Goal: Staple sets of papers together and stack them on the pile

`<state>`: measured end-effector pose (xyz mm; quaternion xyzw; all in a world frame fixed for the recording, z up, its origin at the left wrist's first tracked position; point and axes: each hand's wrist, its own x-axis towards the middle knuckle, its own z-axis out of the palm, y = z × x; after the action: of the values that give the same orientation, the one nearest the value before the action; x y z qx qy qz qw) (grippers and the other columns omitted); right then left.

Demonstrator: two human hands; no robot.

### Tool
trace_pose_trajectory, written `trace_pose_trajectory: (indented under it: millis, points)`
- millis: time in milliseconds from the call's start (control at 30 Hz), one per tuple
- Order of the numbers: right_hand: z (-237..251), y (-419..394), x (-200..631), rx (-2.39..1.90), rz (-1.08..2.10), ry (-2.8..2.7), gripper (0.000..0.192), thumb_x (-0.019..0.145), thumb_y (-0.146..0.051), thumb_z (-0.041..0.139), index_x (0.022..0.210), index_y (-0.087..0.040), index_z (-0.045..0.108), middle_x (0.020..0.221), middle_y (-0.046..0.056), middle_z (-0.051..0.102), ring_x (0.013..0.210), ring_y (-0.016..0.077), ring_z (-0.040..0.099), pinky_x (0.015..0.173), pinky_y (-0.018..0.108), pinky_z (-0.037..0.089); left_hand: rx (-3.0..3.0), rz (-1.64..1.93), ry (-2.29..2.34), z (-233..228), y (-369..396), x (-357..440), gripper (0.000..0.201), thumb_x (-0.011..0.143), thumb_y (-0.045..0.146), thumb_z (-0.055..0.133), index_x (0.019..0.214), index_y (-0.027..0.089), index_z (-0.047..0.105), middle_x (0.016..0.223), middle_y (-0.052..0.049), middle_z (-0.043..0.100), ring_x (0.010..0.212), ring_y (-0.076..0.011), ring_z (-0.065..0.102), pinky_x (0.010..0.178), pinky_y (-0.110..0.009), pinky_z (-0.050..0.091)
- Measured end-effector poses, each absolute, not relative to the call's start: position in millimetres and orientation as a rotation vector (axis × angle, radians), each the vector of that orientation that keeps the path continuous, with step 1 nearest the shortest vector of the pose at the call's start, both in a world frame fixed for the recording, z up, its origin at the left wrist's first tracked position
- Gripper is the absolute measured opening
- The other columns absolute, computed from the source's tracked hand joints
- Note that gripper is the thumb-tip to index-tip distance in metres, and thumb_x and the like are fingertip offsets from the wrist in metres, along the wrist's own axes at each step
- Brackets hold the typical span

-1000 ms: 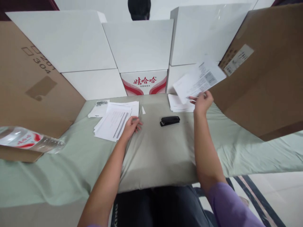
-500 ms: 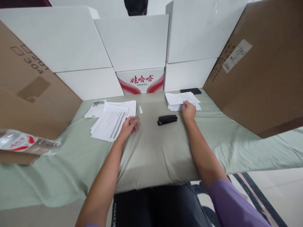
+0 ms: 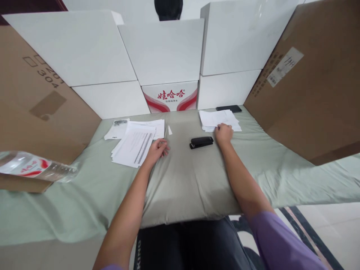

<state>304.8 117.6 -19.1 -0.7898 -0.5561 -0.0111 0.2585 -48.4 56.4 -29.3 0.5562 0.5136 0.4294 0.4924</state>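
Note:
My left hand [image 3: 158, 152] rests on the cloth at the right edge of a fanned pile of printed sheets [image 3: 134, 144]. Its fingers are loosely bent and apart, with nothing held. On the right, my right hand [image 3: 224, 134] is at the near edge of a stack of white paper [image 3: 215, 118]. Its fingers curl in over that edge, and the fingertips are partly hidden. Between both hands lies a black stapler [image 3: 201, 142], closer to the right one and touched by neither. A small white paper scrap [image 3: 170, 130] lies beyond my left hand.
White boxes [image 3: 168, 52] stand stacked along the back. Brown cartons [image 3: 309, 86] flank both sides. A dark phone [image 3: 229, 108] lies behind the right stack. At far left is a plastic bottle [image 3: 36, 167]; a clear packet [image 3: 116, 129] lies behind the printed sheets.
My right hand has drawn slightly toward me along the paper stack's near edge. My left hand has barely moved. The whole view has shifted a little.

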Motion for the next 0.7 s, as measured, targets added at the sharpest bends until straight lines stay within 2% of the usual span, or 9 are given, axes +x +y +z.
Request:
trace_pose_trajectory:
  millis: [100,267,333,400,467,500,567,633,700]
  points:
    - [-18.8,116.0,301.1,-2.151,-0.046,-1.502,0.035,0.090,-0.024,0.047,0.108,-0.014,0.075,0.126,0.017,0.064,0.117,0.0354,0.045,0.095,0.046,0.036,1.360,1.034,1.250,-27.7,55.9,-47.0,0.036,0.079,0.047,0.067,0.098,0.020,0.056,0.075,-0.003,0.070,0.048,-0.0117,0.059,0.040,-0.021,0.037]
    - [-18.9,114.0,299.1,-2.150,-0.031,-1.501,0.035,0.086,-0.024,0.049,0.108,-0.016,0.075,0.130,0.016,0.060,0.117,0.0368,0.042,0.096,0.050,0.032,1.383,1.036,1.268,-23.9,52.0,-45.2,0.034,0.080,0.047,0.065,0.098,0.020,0.057,0.074,-0.003,0.070,0.047,-0.0125,0.057,0.042,-0.023,0.036]
    - [-15.9,113.4,299.3,-2.112,-0.052,-1.457,0.040,0.085,-0.022,0.048,0.117,-0.018,0.072,0.131,0.015,0.059,0.116,0.0357,0.043,0.096,0.050,0.031,1.506,1.094,1.340,-18.9,49.0,-50.1,0.030,0.082,0.047,0.062,0.096,0.021,0.060,0.071,-0.002,0.068,0.050,-0.0139,0.057,0.048,-0.025,0.040]
    - [-11.1,112.8,299.1,-2.060,-0.099,-1.387,0.045,0.086,-0.020,0.044,0.125,-0.019,0.068,0.132,0.016,0.057,0.116,0.0339,0.043,0.096,0.049,0.030,1.724,1.199,1.544,-11.5,45.9,-60.7,0.024,0.085,0.043,0.060,0.095,0.022,0.064,0.073,-0.003,0.067,0.064,-0.0183,0.062,0.061,-0.028,0.046]
    - [-6.2,112.4,298.2,-2.005,-0.143,-1.327,0.047,0.087,-0.019,0.042,0.127,-0.019,0.066,0.132,0.016,0.056,0.116,0.0326,0.043,0.096,0.048,0.030,1.903,1.281,1.865,-3.8,43.6,-75.7,0.023,0.085,0.041,0.061,0.097,0.023,0.067,0.090,-0.009,0.070,0.095,-0.0266,0.065,0.082,-0.036,0.048]
    - [-4.3,112.4,297.4,-1.979,-0.158,-1.308,0.047,0.087,-0.020,0.042,0.127,-0.019,0.066,0.131,0.017,0.055,0.116,0.0322,0.044,0.096,0.048,0.030,1.950,1.260,2.011,-0.8,42.9,-83.8,0.028,0.083,0.042,0.063,0.103,0.023,0.066,0.105,-0.013,0.070,0.111,-0.0316,0.060,0.092,-0.042,0.046]
    - [-2.1,113.1,295.1,-1.928,-0.174,-1.284,0.047,0.086,-0.020,0.041,0.125,-0.019,0.066,0.128,0.017,0.055,0.115,0.0316,0.044,0.096,0.048,0.031,1.917,1.081,2.298,2.4,42.1,-98.7,0.051,0.079,0.048,0.066,0.121,0.020,0.061,0.136,-0.020,0.057,0.135,-0.0391,0.043,0.107,-0.054,0.036]
    - [-1.1,114.9,292.2,-1.874,-0.178,-1.267,0.046,0.084,-0.019,0.041,0.122,-0.018,0.067,0.125,0.016,0.056,0.113,0.0312,0.045,0.095,0.048,0.031,1.817,0.770,2.448,2.1,41.9,-109.3,0.069,0.079,0.055,0.063,0.135,0.016,0.052,0.152,-0.022,0.042,0.144,-0.0402,0.031,0.112,-0.058,0.029]
    - [1.1,116.3,288.7,-1.816,-0.180,-1.252,0.044,0.083,-0.019,0.041,0.118,-0.017,0.067,0.121,0.016,0.057,0.111,0.0305,0.047,0.095,0.049,0.032,1.754,0.508,2.461,0.1,42.0,-114.2,0.073,0.082,0.059,0.057,0.140,0.015,0.048,0.155,-0.022,0.038,0.144,-0.0382,0.033,0.112,-0.056,0.032]
